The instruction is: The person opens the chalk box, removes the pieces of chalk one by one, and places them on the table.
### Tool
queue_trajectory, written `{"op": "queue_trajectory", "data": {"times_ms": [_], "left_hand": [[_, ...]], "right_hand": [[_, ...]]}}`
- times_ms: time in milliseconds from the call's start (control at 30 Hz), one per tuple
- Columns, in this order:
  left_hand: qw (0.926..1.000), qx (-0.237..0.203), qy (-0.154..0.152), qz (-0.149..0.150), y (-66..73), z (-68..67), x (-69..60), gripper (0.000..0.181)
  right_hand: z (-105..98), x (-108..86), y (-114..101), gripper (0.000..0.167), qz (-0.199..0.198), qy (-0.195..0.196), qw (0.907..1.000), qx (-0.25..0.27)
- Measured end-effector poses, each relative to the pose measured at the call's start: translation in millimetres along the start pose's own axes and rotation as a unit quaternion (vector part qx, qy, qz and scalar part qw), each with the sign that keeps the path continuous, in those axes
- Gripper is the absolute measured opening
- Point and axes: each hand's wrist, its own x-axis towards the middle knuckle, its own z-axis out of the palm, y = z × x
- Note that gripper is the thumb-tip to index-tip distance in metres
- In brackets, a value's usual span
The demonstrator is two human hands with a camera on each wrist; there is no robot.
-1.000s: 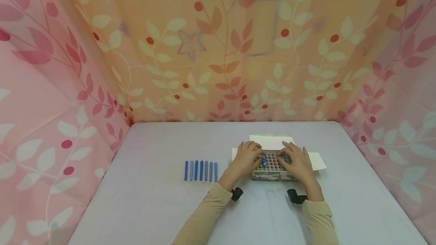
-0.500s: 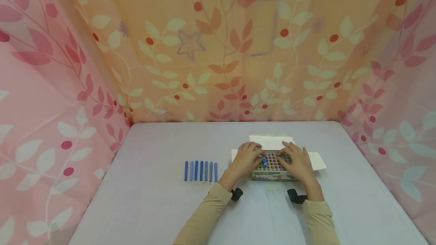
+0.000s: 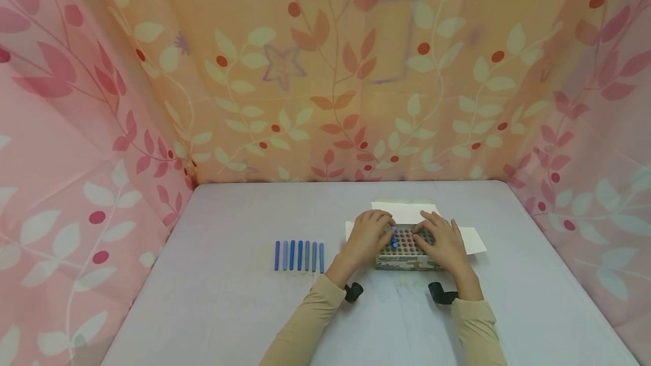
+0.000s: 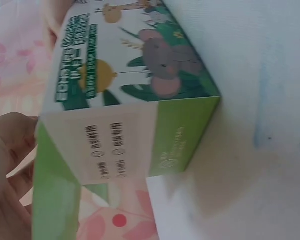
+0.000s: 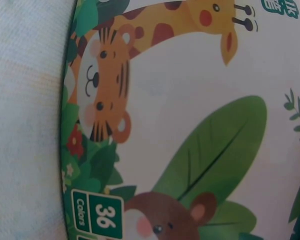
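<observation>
In the head view, the printed cardboard box [image 3: 409, 263] stands at the table's right half with its holed tray facing up. A few blue sticks [image 3: 394, 245] poke out of the tray's left part. My left hand [image 3: 362, 236] is over the box's left end, its thumb and forefinger pinching the top of a blue stick. My right hand [image 3: 444, 243] rests over the right end, fingers bent; its fingertips touch the tray, but whether they grip anything is unclear. Cartoon animals cover the box front [image 5: 180, 90] in the right wrist view.
A row of several slim sticks [image 3: 300, 256] in blue and violet shades lies left of the box on the white table [image 3: 218, 298]. White flaps [image 3: 473, 240] spread from the box's back and sides. Patterned curtains [image 3: 325, 72] enclose the table.
My left hand has shifted slightly, its thumb and forefinger now closer around the rear blue stick, which shows less. The right hand and box stay in place.
</observation>
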Motion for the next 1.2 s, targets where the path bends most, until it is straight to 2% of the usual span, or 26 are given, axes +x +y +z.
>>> {"op": "queue_trajectory", "data": {"times_ms": [167,367,533,767,967,1200], "left_hand": [[0.9976,-0.039,0.055,0.014,0.4,-10.6,-0.7,0.015],[0.9922,-0.081,0.095,0.011,1.0,-25.1,-7.3,0.014],[0.9839,-0.131,0.121,-0.010,-0.8,-37.1,-14.9,0.014],[0.9736,-0.167,0.156,-0.012,-8.9,-48.5,-24.6,0.014],[0.9709,-0.174,0.162,-0.028,-19.2,-57.9,-34.5,0.014],[0.9742,-0.160,0.150,-0.053,-37.0,-69.9,-49.0,0.015]], "right_hand": [[-1,-1.1,-1,0.010,0.003,-0.004,1.0000,-0.001],[-2,-2.4,-2,0.010,0.000,-0.002,1.0000,0.003],[-1,-2.4,-1,0.011,-0.002,0.001,1.0000,0.000],[-2,-2.2,-1,0.011,-0.001,0.001,1.0000,0.000],[-2,-1.5,-2,0.011,0.004,-0.003,1.0000,-0.001],[-1,-1.0,-3,0.011,0.000,-0.001,1.0000,-0.003]]}}
